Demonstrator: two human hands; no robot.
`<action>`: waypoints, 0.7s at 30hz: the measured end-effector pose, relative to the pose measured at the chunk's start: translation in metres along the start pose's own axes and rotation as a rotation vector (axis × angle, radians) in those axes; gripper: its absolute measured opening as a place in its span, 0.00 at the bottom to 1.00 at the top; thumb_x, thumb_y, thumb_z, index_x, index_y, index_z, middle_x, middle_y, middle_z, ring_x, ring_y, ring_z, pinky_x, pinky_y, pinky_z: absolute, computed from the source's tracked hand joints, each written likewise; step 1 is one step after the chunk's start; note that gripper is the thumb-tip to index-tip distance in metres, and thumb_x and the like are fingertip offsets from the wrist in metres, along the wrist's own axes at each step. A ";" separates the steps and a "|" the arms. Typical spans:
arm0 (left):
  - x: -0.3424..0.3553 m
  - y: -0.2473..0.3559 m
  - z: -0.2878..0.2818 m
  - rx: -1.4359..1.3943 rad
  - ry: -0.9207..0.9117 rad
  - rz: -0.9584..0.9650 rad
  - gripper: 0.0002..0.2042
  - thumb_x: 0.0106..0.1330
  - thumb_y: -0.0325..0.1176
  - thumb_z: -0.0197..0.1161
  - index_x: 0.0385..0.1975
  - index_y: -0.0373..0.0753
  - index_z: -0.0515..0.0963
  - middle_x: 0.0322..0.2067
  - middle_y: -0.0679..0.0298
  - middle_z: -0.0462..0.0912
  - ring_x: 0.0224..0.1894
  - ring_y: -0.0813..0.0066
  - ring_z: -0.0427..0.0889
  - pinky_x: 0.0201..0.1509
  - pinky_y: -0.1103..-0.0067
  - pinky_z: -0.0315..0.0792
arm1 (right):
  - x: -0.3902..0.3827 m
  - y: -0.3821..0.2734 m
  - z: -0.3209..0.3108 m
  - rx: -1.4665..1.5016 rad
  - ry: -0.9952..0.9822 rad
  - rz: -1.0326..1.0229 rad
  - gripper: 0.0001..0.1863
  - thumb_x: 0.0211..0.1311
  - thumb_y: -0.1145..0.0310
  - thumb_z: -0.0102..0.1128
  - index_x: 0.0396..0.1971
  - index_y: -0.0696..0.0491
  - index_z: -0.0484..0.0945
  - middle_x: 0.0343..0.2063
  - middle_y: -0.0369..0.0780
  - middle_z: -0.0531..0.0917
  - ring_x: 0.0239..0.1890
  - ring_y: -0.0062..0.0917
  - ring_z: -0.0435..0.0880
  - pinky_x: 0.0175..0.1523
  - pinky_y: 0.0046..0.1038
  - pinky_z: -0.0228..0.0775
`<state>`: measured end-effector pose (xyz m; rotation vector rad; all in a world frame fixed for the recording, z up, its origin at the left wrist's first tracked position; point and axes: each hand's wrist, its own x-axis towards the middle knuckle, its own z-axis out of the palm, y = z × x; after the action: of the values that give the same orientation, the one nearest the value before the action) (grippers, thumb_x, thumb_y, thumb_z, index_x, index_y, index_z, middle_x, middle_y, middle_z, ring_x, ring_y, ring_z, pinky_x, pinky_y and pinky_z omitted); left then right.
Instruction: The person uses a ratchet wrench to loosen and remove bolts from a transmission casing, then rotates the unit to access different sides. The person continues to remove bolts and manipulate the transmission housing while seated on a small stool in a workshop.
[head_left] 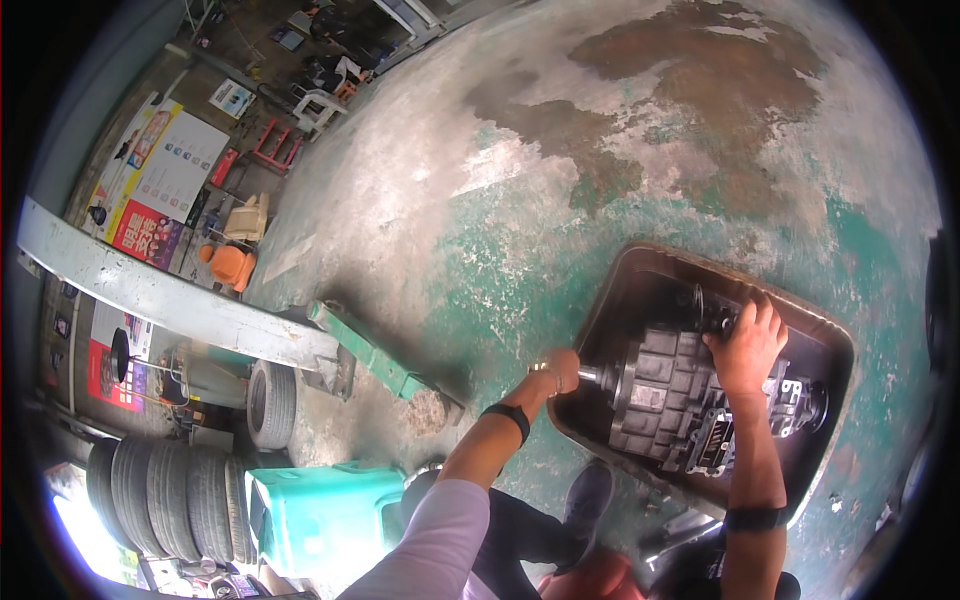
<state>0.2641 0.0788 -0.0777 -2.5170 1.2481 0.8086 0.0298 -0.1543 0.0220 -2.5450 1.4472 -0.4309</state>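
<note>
worn green floor (520, 250); tray (640, 270) at 4 o'clock. left hand (556, 372) closed on gearbox (680, 400) shaft, right hand (745, 345) spread flat on top; better lift evenly.

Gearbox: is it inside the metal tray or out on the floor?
Inside. The gearbox lies on its side within the dark tray, whose rim surrounds it; both hands rest on it.

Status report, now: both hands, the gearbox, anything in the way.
Left hand closed on the gearbox's input shaft. Right hand spread flat on top of the gearbox. Gearbox lies in a dark metal drip tray on the green floor. Nothing blocking.
</note>
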 end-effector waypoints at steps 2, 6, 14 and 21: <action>-0.010 0.002 0.012 -0.032 0.153 0.007 0.09 0.50 0.25 0.56 0.31 0.33 0.79 0.33 0.46 0.81 0.40 0.46 0.81 0.45 0.62 0.76 | -0.001 0.000 0.000 0.003 0.020 -0.013 0.43 0.34 0.54 0.79 0.53 0.53 0.69 0.60 0.43 0.69 0.61 0.38 0.65 0.66 0.44 0.52; -0.035 0.011 0.030 -0.008 0.657 0.116 0.09 0.47 0.22 0.60 0.30 0.36 0.72 0.31 0.50 0.77 0.38 0.49 0.77 0.43 0.61 0.72 | 0.000 0.004 -0.001 0.017 0.043 -0.013 0.43 0.33 0.54 0.79 0.53 0.54 0.69 0.58 0.43 0.70 0.60 0.38 0.66 0.65 0.44 0.54; -0.034 0.009 0.017 0.003 0.541 0.138 0.09 0.51 0.23 0.58 0.33 0.34 0.73 0.36 0.49 0.76 0.41 0.49 0.77 0.46 0.63 0.74 | 0.006 0.013 0.000 0.032 0.034 0.011 0.43 0.33 0.54 0.79 0.52 0.55 0.69 0.54 0.45 0.72 0.58 0.39 0.68 0.63 0.43 0.56; -0.026 0.011 0.011 -0.023 0.490 0.062 0.05 0.50 0.26 0.59 0.28 0.37 0.76 0.29 0.50 0.81 0.35 0.50 0.81 0.40 0.62 0.76 | 0.007 0.016 0.000 0.048 0.038 -0.012 0.43 0.34 0.55 0.79 0.53 0.55 0.69 0.54 0.45 0.72 0.57 0.40 0.68 0.62 0.44 0.56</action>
<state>0.2385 0.0937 -0.0720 -2.8072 1.4631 0.2136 0.0202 -0.1682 0.0184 -2.5220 1.4178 -0.5117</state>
